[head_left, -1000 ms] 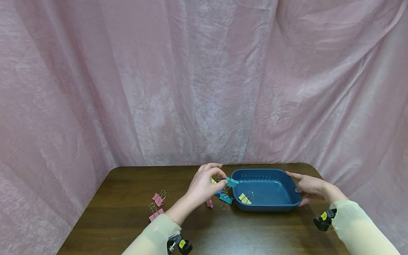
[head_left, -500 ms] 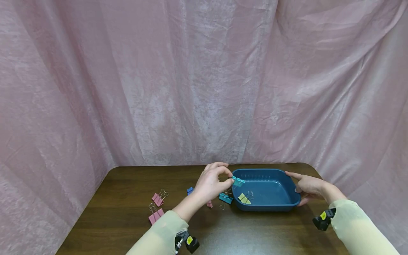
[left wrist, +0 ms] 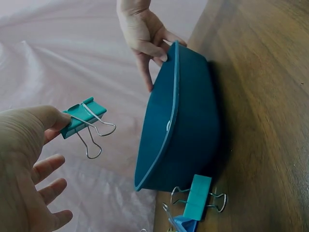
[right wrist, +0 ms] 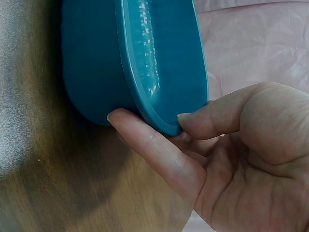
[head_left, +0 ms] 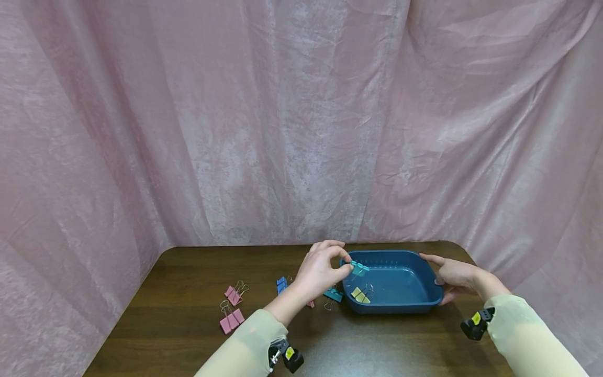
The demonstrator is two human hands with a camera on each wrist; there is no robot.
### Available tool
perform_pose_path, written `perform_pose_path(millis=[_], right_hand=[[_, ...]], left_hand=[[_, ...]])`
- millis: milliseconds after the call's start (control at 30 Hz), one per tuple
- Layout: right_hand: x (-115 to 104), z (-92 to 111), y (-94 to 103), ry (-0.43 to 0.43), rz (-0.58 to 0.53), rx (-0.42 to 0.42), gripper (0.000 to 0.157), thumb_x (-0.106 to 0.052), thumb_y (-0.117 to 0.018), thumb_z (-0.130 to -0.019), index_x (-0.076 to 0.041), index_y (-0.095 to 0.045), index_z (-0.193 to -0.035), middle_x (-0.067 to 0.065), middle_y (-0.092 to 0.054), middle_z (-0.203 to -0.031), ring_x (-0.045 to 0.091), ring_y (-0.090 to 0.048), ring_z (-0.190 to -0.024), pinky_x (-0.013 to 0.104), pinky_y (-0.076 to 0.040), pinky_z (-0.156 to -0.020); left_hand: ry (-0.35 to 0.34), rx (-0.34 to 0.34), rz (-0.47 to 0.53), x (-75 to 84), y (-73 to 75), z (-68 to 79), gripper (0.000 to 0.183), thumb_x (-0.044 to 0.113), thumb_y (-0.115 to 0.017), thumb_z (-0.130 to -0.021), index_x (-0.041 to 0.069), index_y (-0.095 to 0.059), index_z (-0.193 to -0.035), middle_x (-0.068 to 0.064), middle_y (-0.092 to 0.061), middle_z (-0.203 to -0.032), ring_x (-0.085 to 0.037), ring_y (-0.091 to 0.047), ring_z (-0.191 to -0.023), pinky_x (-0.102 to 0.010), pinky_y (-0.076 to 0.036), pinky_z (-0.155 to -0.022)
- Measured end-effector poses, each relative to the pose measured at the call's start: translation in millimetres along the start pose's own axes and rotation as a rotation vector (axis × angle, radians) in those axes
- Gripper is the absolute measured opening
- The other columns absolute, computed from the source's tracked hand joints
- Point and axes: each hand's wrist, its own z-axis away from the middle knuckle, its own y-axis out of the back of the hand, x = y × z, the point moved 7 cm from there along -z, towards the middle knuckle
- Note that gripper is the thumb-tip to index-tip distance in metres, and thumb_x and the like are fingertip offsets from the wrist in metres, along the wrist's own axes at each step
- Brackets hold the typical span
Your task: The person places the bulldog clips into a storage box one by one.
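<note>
Between thumb and index finger, my left hand pinches a teal binder clip by one end of its body, its wire handles hanging free. In the head view this clip is over the left side of a blue plastic tray. Inside the tray lies a yellow binder clip. At the tray's right end, my right hand grips the wall, thumb over the rim and fingers outside, as the right wrist view shows. A second teal binder clip lies on the table against the tray's left side.
Two pink binder clips lie on the left of the wooden table. A blue binder clip and another pink one are partly hidden by my left hand and forearm. A pink curtain hangs behind the table.
My left hand has carried the teal binder clip rightward, from the tray's left rim to over its inside. The blue clip has come into sight behind the forearm. My right hand keeps its grip.
</note>
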Motion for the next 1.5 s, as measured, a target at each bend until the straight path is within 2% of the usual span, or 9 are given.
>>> perform_pose_path(millis=[700,1067,1500], right_hand=[[-0.1,-2.6,-0.1,-0.015,0.015,0.012,0.084,0.014,-0.044,-0.091,-0.012,-0.012,-0.164,0.048,-0.015,-0.148,0.038,-0.070,-0.089,0.049,-0.061,-0.069],[1.5,-1.6,-0.8,-0.026,-0.012,0.012,0.084,0.015,-0.043,-0.091,-0.011,-0.012,-0.164,0.047,-0.015,-0.148,0.037,-0.069,-0.091,0.049,-0.061,-0.071],[0.6,0.3,0.1,-0.017,0.009,0.024,0.083,0.014,-0.043,-0.091,-0.012,-0.013,-0.164,0.047,-0.020,-0.146,0.036,-0.070,-0.088,0.048,-0.061,-0.069]], left_hand=[[0.041,-0.006,-0.043,-2.6,-16.7,-13.2,0.004,0.038,-0.073,-0.093,0.033,-0.072,-0.093,0.010,-0.059,-0.138,-0.024,-0.047,-0.134,-0.051,-0.042,-0.105],[-0.001,-0.019,-0.107,6.0,-37.6,-18.2,0.006,0.037,-0.075,-0.094,0.032,-0.076,-0.097,0.007,-0.062,-0.135,-0.026,-0.051,-0.129,-0.047,-0.042,-0.105],[0.052,-0.026,-0.107,-0.8,-50.1,-24.9,0.007,0.038,-0.073,-0.095,0.033,-0.076,-0.099,0.008,-0.061,-0.135,-0.024,-0.050,-0.129,-0.047,-0.043,-0.103]])
